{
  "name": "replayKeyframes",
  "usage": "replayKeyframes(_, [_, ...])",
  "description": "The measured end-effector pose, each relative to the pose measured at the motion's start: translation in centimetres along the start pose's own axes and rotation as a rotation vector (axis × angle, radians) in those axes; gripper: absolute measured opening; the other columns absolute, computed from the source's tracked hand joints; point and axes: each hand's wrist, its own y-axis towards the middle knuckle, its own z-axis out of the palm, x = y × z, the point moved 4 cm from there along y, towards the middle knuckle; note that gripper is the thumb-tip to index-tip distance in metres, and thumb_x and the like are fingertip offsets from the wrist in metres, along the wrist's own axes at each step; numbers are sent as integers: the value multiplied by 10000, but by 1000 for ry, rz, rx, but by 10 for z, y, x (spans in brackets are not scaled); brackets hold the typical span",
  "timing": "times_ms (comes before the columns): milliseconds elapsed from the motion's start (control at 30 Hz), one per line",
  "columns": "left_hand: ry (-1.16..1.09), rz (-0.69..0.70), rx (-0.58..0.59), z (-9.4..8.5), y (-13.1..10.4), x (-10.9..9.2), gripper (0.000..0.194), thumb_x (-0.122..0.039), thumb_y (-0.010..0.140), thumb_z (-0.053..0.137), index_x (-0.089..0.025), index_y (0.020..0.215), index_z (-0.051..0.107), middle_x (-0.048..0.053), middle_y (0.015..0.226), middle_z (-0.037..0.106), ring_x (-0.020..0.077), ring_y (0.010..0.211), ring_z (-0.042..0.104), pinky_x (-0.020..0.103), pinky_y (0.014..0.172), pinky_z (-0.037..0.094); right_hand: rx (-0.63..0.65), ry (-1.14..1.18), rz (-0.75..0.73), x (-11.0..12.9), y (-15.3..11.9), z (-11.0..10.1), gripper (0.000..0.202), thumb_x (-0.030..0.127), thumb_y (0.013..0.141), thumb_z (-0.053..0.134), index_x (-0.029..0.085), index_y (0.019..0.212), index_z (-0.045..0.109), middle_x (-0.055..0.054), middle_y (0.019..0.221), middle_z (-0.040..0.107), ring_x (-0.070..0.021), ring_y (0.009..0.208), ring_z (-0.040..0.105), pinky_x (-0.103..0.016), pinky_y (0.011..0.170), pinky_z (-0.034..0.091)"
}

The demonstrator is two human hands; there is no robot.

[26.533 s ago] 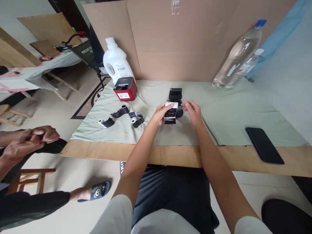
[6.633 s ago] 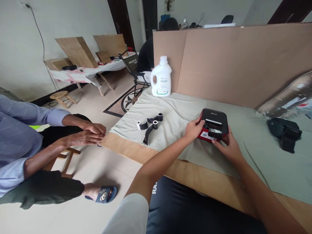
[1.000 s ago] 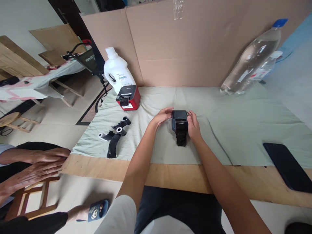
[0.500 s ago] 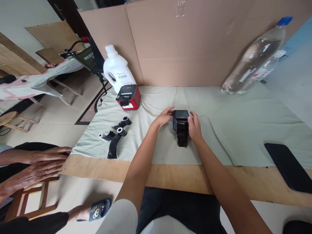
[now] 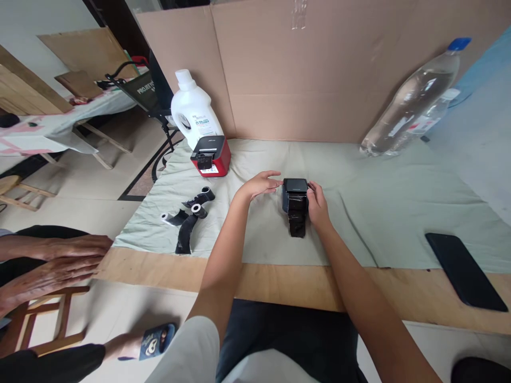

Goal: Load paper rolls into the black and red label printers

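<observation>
A small dark receipt printer (image 5: 296, 185) sits on the green cloth in front of me, a strip of black paper (image 5: 297, 218) hanging from its front. My right hand (image 5: 318, 206) grips the printer's right side, with its thumb near the front edge and its fingertips partly hidden. My left hand (image 5: 261, 184) is open just left of the printer, fingers stretched towards it; whether a fingertip touches the casing I cannot tell. Further left, several small rolls of black paper (image 5: 199, 211) lie partly unwound.
A red and black printer (image 5: 216, 158) stands at the back left, before a white detergent bottle (image 5: 195, 109). Clear plastic bottles (image 5: 411, 101) lean at the back right against a cardboard wall (image 5: 295, 69). A black phone (image 5: 465, 271) lies right. Another person's hands (image 5: 59, 266) rest at left.
My left hand has drawn away to the left from the printer, its fingers straightening. The printer's top flap looks tilted differently. My right hand stays at the printer's right side.
</observation>
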Motion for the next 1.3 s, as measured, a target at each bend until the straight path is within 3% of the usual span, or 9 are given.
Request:
replayKeyframes(267, [43, -44, -42, 7, -7, -5, 616, -121, 735, 773, -169, 1340, 667, 149, 1269, 778, 291, 1323, 662, 382, 1098, 521, -23, -6, 10, 3, 0, -2, 632, 738, 947, 496, 230, 1290, 648, -155, 1401, 692, -313, 1343, 617, -546, 1206, 434])
replayKeyframes(700, [88, 21, -106, 4, 2, -5, 379, -152, 794, 671, -207, 1160, 755, 104, 1183, 815, 280, 1417, 595, 390, 1201, 411, -23, -24, 2, 0, 1, -3, 596, 693, 980, 478, 241, 1336, 633, -144, 1412, 688, -302, 1349, 615, -537, 1198, 438])
replayKeyframes(867, [95, 84, -152, 9, 8, -9, 338, -207, 832, 715, -194, 1166, 769, 116, 1329, 766, 291, 1427, 584, 391, 1215, 395, -14, -18, 15, -1, 3, -2, 580, 670, 974, 487, 224, 1310, 645, -152, 1419, 683, -303, 1340, 617, -529, 1194, 441])
replayKeyframes(1033, [93, 138, -171, 17, 8, -8, 328, -250, 916, 685, -194, 1232, 754, 102, 1492, 670, 294, 1466, 543, 389, 1192, 420, -4, -42, 5, 1, 3, -2, 540, 667, 969, 473, 235, 1206, 693, -127, 1288, 742, -311, 1246, 647, -542, 1151, 472])
replayKeyframes(1300, [182, 145, -129, 20, 4, -7, 463, -208, 913, 641, -182, 1371, 706, 127, 1571, 596, 330, 1420, 584, 443, 1180, 448, 1, -45, -11, 0, 3, 0, 531, 657, 964, 487, 228, 1192, 701, -124, 1262, 751, -308, 1199, 661, -519, 1115, 491])
